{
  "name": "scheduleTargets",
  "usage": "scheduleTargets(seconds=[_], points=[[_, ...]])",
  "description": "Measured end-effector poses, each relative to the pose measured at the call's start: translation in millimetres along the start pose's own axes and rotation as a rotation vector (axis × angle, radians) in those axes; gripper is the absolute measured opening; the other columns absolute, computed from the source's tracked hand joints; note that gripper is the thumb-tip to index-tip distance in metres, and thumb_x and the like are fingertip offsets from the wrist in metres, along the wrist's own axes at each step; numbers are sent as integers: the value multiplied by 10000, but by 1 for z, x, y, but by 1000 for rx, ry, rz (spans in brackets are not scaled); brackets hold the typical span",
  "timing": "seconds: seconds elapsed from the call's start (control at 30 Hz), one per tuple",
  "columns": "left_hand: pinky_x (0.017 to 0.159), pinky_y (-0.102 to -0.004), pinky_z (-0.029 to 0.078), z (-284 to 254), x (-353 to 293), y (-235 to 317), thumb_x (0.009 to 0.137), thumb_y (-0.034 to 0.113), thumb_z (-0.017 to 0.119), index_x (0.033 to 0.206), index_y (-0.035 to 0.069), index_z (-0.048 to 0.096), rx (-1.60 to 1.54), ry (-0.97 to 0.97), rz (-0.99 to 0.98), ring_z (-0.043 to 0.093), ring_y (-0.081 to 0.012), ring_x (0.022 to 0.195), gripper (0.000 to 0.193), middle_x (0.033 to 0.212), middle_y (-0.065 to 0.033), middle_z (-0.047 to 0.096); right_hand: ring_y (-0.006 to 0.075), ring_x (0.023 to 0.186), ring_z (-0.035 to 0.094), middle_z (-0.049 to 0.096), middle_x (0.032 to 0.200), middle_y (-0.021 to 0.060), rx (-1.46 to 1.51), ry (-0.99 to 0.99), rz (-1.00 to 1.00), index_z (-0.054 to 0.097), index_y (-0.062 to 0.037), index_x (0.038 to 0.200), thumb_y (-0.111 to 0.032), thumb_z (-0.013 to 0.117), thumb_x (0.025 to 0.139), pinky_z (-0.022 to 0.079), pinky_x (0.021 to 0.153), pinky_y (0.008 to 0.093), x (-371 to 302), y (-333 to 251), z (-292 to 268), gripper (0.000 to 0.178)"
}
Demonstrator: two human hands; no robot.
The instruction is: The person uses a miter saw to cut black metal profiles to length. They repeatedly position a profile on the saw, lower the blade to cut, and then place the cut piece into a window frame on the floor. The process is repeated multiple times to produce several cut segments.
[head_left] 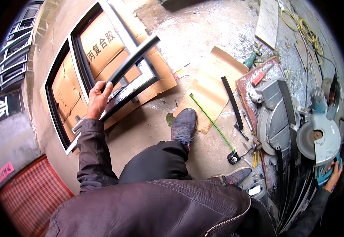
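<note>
My left hand (98, 98) is closed around the lower end of a black metal profile bar (134, 57), tilted up and away to the right. Under it lies a black and silver window frame (75, 63) on flattened brown cardboard (156, 75). At the far right, my right hand (333, 177) wraps round the teal handle of a mitre saw (328, 148). Its round blade (305, 145) shows beside a pale guard. The fingers of that hand are partly hidden by the handle.
A cardboard sheet (207, 94) carries another black profile strip (230, 96). A tape measure (233, 158) has its green blade drawn out across the floor. Yellow-handled pliers (255, 158), a red screwdriver (258, 79) and a coiled yellow cable (308, 33) lie around the saw.
</note>
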State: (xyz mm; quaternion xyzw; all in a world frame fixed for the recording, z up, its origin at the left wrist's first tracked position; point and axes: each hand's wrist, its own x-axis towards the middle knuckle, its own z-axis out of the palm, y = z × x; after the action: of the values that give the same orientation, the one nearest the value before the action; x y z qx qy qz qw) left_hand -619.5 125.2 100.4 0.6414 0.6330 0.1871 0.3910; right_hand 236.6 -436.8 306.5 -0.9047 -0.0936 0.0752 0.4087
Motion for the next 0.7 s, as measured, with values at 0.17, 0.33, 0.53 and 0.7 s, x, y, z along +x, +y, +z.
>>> scheduleTargets(seconds=[0.17, 0.33, 0.53, 0.7], points=[[863, -268, 486, -16, -11, -20, 1054, 250, 646, 1251, -6, 669, -65, -127, -116, 588, -103, 915, 324, 1000, -10, 670, 75, 661, 550, 699, 1073, 46, -78, 34, 22, 549, -92, 1421, -334, 646, 1031, 462, 567, 233, 14, 1, -10, 469], [949, -301, 486, -17, -7, -6, 1084, 239, 567, 1314, -25, 617, 4, -247, -105, 599, -144, 1016, 354, 1098, -72, 669, 80, 661, 550, 697, 1063, 42, -132, 51, 5, 559, -103, 1395, -352, 655, 1023, 463, 564, 243, 33, -4, -20, 458], [996, -370, 475, -5, 6, 17, 1066, 327, 491, 1304, -31, 604, 226, -354, -1, 643, -299, 1079, 445, 1109, -220, 674, 100, 618, 554, 680, 1021, 58, -96, 12, 20, 525, -109, 1405, -344, 668, 1016, 466, 531, 259, 35, -8, -17, 476], [934, -409, 498, 22, -1, 51, 1037, 416, 565, 1251, -16, 617, 194, -319, 33, 659, -345, 1061, 485, 1089, -242, 677, 102, 626, 559, 675, 1014, 61, -98, -25, 20, 519, -109, 1415, -347, 664, 1019, 466, 540, 262, 36, -12, -18, 485]])
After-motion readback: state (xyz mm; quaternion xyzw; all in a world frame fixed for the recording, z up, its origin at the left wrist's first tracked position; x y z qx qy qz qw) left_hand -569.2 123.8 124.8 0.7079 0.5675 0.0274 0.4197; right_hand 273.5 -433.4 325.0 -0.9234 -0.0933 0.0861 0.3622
